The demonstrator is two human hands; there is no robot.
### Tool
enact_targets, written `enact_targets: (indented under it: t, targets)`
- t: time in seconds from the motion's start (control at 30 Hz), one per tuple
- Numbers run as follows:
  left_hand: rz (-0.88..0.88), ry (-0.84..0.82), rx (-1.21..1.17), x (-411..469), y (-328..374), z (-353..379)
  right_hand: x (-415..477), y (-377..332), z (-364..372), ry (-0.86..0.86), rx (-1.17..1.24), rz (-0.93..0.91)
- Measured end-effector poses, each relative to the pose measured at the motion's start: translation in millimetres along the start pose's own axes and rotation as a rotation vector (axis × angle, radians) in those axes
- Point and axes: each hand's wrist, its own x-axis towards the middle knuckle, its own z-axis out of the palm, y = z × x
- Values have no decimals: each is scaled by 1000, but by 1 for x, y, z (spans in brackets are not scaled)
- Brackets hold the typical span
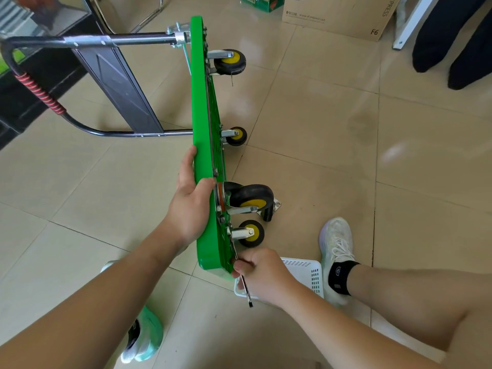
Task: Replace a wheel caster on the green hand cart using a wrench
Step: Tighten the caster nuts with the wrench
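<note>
Cart: green hand cart (203,107) stands on edge.
Left hand (190,201): clasps its deck rim.
Right hand (263,275): fist around wrench (248,296) at corner caster (250,233).

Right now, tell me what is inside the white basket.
Of the white basket, only rim and slotted wall show; the right hand, gripping the wrench, hides its inside.

Tiled floor (319,115) bears white basket (306,265), cardboard box (338,14), seemingly the cart (205,115).

Left hand (190,198) steadies tilted green cart (206,145); right hand (262,275) grips wrench (243,278).
</note>
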Motion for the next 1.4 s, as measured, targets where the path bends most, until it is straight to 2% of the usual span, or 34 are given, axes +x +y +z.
enact_targets:
  t: [0.57,0.77,1.23,1.4]
  targets:
    - [-12,8,-9,1,1,2,4,-11,3,51,120,36]
    - [4,14,11,2,0,2,13,-24,-3,34,-20,-45]
    - [15,12,14,3,-1,2,-4,-43,-11,-13,123,77]
    - [11,6,12,2,-1,1,12,-31,-11,-13,-13,34]
